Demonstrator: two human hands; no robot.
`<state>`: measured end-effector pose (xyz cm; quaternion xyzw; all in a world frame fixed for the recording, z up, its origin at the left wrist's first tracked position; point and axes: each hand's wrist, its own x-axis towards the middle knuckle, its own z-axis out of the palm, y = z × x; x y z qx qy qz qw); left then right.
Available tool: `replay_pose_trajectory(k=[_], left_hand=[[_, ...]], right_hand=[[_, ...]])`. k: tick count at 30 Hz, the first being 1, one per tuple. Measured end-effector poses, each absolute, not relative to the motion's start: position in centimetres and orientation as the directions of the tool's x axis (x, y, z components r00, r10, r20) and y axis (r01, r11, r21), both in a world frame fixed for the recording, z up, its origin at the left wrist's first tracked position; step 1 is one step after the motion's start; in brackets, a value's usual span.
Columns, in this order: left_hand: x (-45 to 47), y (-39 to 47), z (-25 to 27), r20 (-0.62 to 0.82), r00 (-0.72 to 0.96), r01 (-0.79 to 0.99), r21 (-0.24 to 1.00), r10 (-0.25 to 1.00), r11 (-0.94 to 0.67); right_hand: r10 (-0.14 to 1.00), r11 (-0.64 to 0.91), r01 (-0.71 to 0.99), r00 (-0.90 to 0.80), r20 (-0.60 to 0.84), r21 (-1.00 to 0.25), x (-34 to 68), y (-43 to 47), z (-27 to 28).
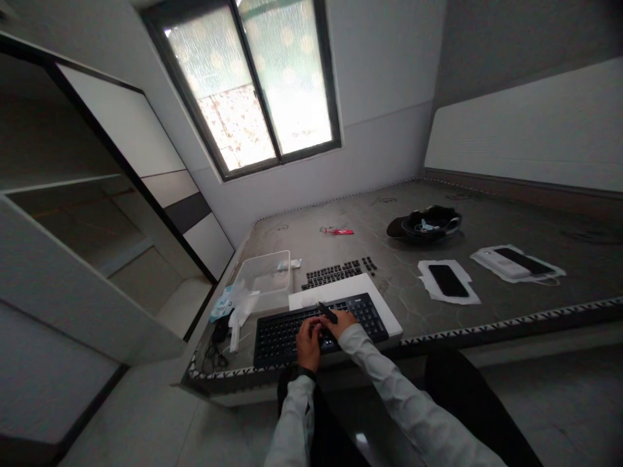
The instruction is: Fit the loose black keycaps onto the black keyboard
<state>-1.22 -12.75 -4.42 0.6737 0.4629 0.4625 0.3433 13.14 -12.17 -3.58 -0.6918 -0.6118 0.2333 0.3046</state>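
- A person sits at the near edge of a grey platform, seen from above by a camera on their head; both forearms in pale sleeves reach forward, and the elbows are cut off at the bottom of the frame.
- A black keyboard lies near the front edge, resting on a white sheet that shows behind it and to its right.
- The left hand lies on the middle of the keyboard, fingers curled down onto the keys; whether it pinches anything cannot be told, since the fingertips are hidden.
- The right hand is closed around a small black tool, whose tip points up and to the left over the keys. The tool is too small to identify further.
- Behind the keyboard, loose black keycaps lie in rows on the platform.
- To the left stands a clear plastic tub, with crumpled plastic wrapping and a dark cable beside it; details there are dim.
- Farther right, a black phone lies on white paper, and another dark device on a white box.
- A black cap lies upside down at the back, near a small red item, too small to make out.
- A bright window fills the far wall.
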Motion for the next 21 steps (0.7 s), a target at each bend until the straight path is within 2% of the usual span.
replay_pose_trajectory(k=[4,10,12,15,18,21], left_hand=[[-1.0,-12.6,-4.7,0.285,0.142,0.313,0.896,0.948,-0.316],[-0.7,-12.9,-5.2,0.3,0.13,0.399,0.857,0.945,-0.327],[-0.4,-13.3,-5.2,0.336,0.168,0.489,0.788,0.927,-0.374],[0.3,-14.1,-5.1,0.397,0.288,0.643,0.594,0.872,-0.483],[1.0,-14.7,-4.7,0.418,0.367,0.742,0.408,0.831,-0.532],[1.3,-14.7,-4.6,0.424,0.369,0.788,0.329,0.827,-0.52]], right_hand=[[0.99,-0.041,0.647,0.132,0.058,-0.762,13.4,-12.2,-3.4],[0.987,-0.029,0.645,0.14,0.08,-0.764,14.0,-12.8,-2.6],[0.978,0.02,0.631,0.147,0.145,-0.776,14.6,-13.1,-1.9],[0.954,0.102,0.593,0.17,0.248,-0.799,16.1,-13.6,-0.5],[0.937,0.077,0.573,0.238,0.256,-0.816,18.6,-13.4,1.1],[0.914,0.064,0.565,0.297,0.276,-0.823,22.2,-12.3,1.6]])
